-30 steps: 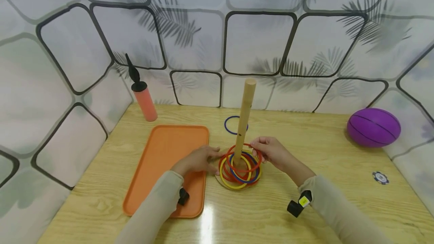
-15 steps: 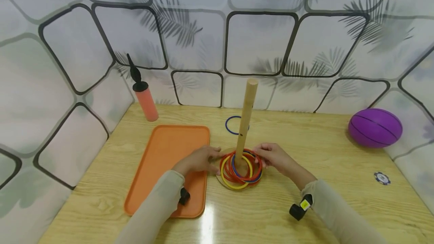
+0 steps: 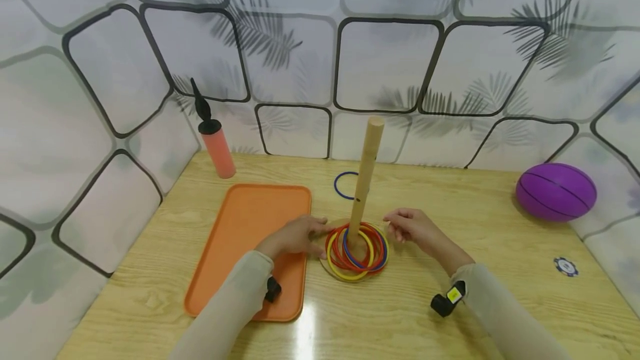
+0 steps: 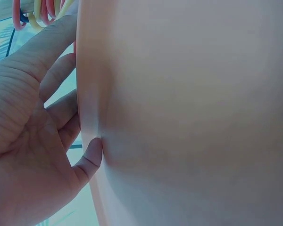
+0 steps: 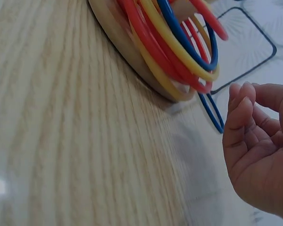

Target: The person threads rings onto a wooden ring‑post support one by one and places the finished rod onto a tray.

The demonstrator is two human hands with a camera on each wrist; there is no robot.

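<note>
A wooden post point(image 3: 367, 174) stands up from a round wooden base, with several red, yellow and blue rings point(image 3: 328, 254) stacked loosely around its foot. My left hand point(image 3: 295, 235) is left of the base, over the right edge of the orange tray point(image 3: 245, 238), fingers spread toward the base's rim. The right wrist view has my right hand point(image 5: 259, 141) with fingers loosely curled and nothing held. It hovers just right of the stack, apart from the rings. Behind the post lies a single blue ring point(image 3: 335, 186), partly covered by it.
At the back left stands a pink hand pump point(image 3: 218, 151) with a black nozzle. A purple ball point(image 3: 556, 191) rests at the far right, and a blue and white poker chip point(image 3: 566, 266) lies in front of it. Patterned wall sheeting borders the wooden table.
My right hand has lowered a red ring over the post's foot, let go of it and moved slightly right. My left hand has stayed by the base.
</note>
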